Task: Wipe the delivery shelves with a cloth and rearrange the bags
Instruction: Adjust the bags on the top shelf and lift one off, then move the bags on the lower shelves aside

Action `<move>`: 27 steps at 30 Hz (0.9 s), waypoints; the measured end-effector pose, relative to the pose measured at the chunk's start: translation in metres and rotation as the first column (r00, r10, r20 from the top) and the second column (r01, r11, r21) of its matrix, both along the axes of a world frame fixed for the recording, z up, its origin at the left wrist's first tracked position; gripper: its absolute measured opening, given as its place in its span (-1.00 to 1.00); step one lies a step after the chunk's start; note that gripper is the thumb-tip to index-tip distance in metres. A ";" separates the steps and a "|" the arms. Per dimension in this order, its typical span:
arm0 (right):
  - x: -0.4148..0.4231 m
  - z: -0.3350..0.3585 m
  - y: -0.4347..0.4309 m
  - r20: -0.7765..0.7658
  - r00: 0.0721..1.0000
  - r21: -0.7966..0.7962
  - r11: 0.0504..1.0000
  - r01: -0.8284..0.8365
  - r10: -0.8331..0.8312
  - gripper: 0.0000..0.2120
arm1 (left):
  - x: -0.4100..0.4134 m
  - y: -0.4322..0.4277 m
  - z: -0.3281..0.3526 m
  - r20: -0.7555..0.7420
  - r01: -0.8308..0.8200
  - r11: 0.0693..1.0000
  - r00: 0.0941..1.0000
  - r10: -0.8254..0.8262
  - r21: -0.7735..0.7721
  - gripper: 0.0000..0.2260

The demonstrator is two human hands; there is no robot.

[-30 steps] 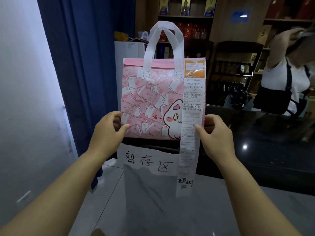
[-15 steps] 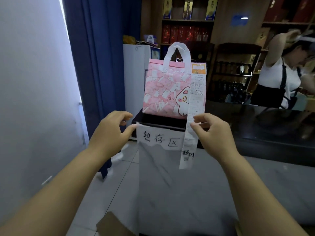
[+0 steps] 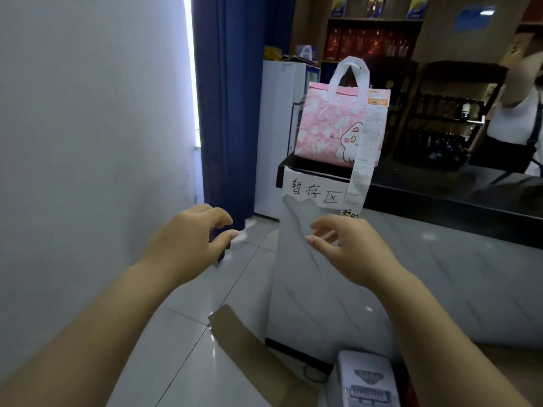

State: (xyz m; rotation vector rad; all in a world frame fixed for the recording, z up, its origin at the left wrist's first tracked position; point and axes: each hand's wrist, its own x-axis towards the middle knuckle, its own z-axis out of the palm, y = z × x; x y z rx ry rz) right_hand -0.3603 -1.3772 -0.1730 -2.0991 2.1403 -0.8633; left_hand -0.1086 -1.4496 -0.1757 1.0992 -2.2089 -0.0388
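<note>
Bag (image 3: 329, 127) stands upright at the left end of the table (image 3: 440, 186), close to the front edge and the end corner, handles up. Receipt (image 3: 365, 154) is fixed at the bag's top right corner. It hangs over the table's front edge and down across the right end of the hand-written sign (image 3: 311, 192) taped below that edge.

Left hand (image 3: 191, 233): empty, fingers loosely curled and spread, in the air over the floor (image 3: 188, 301), left of the table end. Right hand (image 3: 352, 248): empty too, fingers loose and apart, in front of the table's grey face. Its fingertips sit just under the receipt's lower end; contact cannot be told, the tip is blurred. Both hands are well below the bag and clear of it.

Room: an open strip of floor runs between the wall (image 3: 88, 142) on the left and the table end, back to the curtain (image 3: 232, 98). A white cabinet (image 3: 274, 133) stands behind the table corner. A cardboard flap (image 3: 241, 339) juts into the strip near the table's foot. The table top to the right of the bag is bare as far as a person (image 3: 514, 118) at the far right.

Change: a second ago both hands gripped the bag's lower corners. Half a second ago they had let go and hung just below it. Now they are lower and further back, the bag fills less of the view, and more floor shows. The bag has stayed put.
</note>
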 end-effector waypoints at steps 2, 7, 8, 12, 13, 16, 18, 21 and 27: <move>0.015 0.000 0.016 -0.015 0.998 0.014 0.998 -0.063 0.063 -0.69 | 0.015 0.027 -0.001 0.039 -0.049 0.998 0.998 0.048 0.037 -0.79; 0.046 0.001 0.066 -0.027 0.968 0.035 0.968 -0.248 0.249 -0.70 | 0.049 0.106 -0.008 0.081 -0.206 0.975 0.977 0.199 0.082 -0.77; 0.051 0.001 0.077 -0.026 0.959 0.045 0.959 -0.281 0.283 -0.70 | 0.054 0.124 -0.010 0.085 -0.240 0.966 0.969 0.232 0.095 -0.77; 0.074 -0.003 0.122 -0.018 0.908 0.051 0.908 -0.417 0.418 -0.68 | 0.075 0.198 -0.021 0.111 -0.369 0.920 0.928 0.356 0.133 -0.78; 0.082 -0.004 0.133 -0.006 0.893 0.053 0.892 -0.450 0.451 -0.68 | 0.081 0.217 -0.024 0.115 -0.398 0.907 0.916 0.384 0.140 -0.79; 0.107 -0.006 0.166 0.019 0.843 0.074 0.840 -0.538 0.538 -0.68 | 0.100 0.277 -0.027 0.137 -0.480 0.860 0.876 0.461 0.175 -0.80; 0.125 -0.005 0.187 0.024 0.806 0.076 0.803 -0.591 0.591 -0.69 | 0.116 0.316 -0.027 0.153 -0.537 0.818 0.843 0.515 0.206 -0.82; 0.153 -0.003 0.217 0.048 0.750 0.062 0.748 -0.661 0.659 -0.70 | 0.141 0.371 -0.026 0.149 -0.616 0.748 0.787 0.599 0.245 -0.84; 0.226 -0.006 0.292 0.068 0.601 0.076 0.597 -0.799 0.796 -0.72 | 0.198 0.498 -0.026 0.140 -0.761 0.594 0.639 0.756 0.259 -0.87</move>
